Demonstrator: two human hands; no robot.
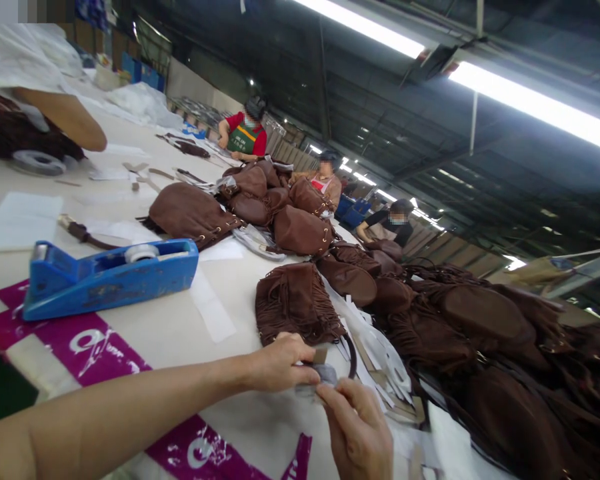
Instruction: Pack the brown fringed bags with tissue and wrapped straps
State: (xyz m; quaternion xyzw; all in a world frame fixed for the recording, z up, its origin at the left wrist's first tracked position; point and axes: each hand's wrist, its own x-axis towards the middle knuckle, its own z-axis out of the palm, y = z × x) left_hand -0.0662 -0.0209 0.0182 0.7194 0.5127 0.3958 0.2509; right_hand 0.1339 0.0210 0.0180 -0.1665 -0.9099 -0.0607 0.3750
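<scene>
My left hand [283,363] reaches in from the lower left, its thumb and fingers pinched on a small greyish wrapped piece [325,375]. From the right, my right hand [357,423] pinches the same piece with thumb and forefinger, close to the left fingertips. Just beyond the hands lies a brown fringed bag [300,303], its dark strap [351,357] curving down beside the wrapped piece. Whether the strap runs into the wrapping is hidden by the fingers.
A blue tape dispenser [110,277] stands at the left above purple printed tape [105,350]. Brown bags [485,313] are piled to the right and beyond. White strips [380,353] lie beside the fringed bag. Several people work farther back, one in a green apron [243,140].
</scene>
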